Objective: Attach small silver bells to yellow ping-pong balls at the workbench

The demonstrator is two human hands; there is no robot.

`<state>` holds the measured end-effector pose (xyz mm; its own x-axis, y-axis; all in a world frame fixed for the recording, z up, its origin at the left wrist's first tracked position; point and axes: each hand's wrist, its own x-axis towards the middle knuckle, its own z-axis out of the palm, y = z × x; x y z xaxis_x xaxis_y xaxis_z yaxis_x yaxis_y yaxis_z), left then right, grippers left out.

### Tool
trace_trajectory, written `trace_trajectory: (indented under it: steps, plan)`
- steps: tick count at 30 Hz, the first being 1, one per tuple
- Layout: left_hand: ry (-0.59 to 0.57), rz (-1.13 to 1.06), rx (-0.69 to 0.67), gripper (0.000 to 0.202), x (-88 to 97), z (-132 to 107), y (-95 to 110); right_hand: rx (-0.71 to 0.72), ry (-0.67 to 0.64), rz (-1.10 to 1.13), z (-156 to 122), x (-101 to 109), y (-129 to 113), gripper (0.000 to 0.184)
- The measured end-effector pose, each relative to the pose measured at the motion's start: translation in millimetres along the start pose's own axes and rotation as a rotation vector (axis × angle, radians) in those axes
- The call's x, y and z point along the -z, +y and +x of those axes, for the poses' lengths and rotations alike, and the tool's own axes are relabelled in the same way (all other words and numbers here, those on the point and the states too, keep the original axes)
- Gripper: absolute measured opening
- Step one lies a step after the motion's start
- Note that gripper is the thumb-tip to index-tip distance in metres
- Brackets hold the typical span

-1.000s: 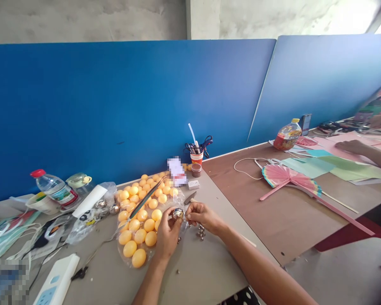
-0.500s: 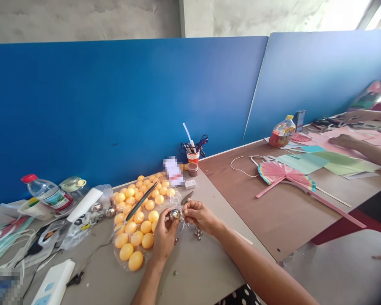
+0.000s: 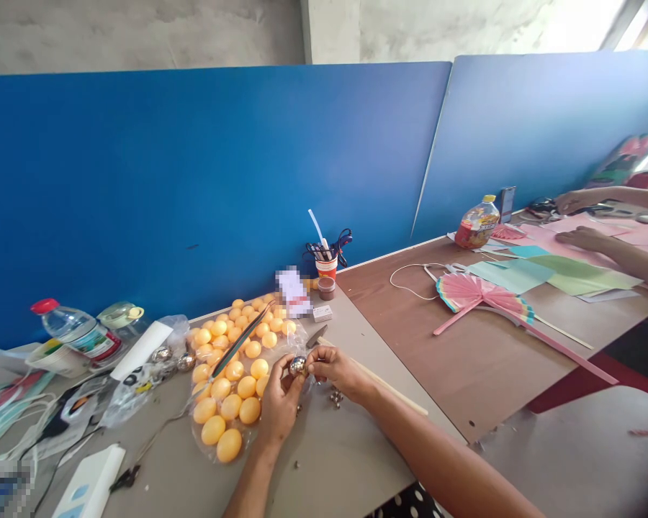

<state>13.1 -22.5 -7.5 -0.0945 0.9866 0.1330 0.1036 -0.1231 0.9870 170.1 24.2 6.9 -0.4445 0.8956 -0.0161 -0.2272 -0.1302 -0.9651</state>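
My left hand (image 3: 281,398) is closed around a shiny silver ball (image 3: 297,365), held just above the table. The fingers of my right hand (image 3: 333,369) are pinched together against the ball's right side; anything between them is too small or hidden to make out. Several tiny silver beads (image 3: 335,398) lie on the table under my right wrist, and one more sits nearer the front. Left of my hands is a clear plastic bag of orange balls (image 3: 230,408), with dark tweezers (image 3: 242,340) lying across it. A knife-like blade (image 3: 317,336) lies just beyond my right fingers.
Two more silver balls (image 3: 186,361) rest by plastic wrapping on the left. A wooden stick (image 3: 392,391) runs behind my right forearm. Further back stand a cup of pens (image 3: 327,267) and a small jar (image 3: 326,288). On the right, a co-worker's hands (image 3: 583,236) are over coloured paper, near a pink fan (image 3: 478,291).
My right fingers have moved slightly left and now touch the silver ball. The co-worker's far hand has reached further left. The view has shifted a little.
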Motion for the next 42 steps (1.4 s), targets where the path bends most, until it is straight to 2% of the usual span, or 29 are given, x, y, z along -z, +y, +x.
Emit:
trace_trajectory:
  steps: [7,20,29,34,42]
  plan:
    - [0.032,0.05,-0.054,0.045,0.1,-0.8,-2.3,-0.014,0.013,0.019,0.0,-1.8,1.2,0.019]
    - [0.003,0.067,-0.017,0.044,-0.2,-2.0,-2.0,-0.031,-0.026,0.06,1.4,3.0,2.0,0.014]
    - [0.004,0.091,-0.031,0.042,-0.4,-2.4,-5.1,-0.05,-0.005,0.06,2.0,3.8,3.8,0.023]
    - [0.003,0.097,-0.034,0.04,-0.5,-3.2,-6.0,-0.061,-0.004,0.136,2.0,0.7,6.5,0.028]
    - [0.013,0.119,-0.057,0.039,-0.7,-4.0,-7.2,0.006,0.017,0.08,1.9,-3.1,7.0,0.028]
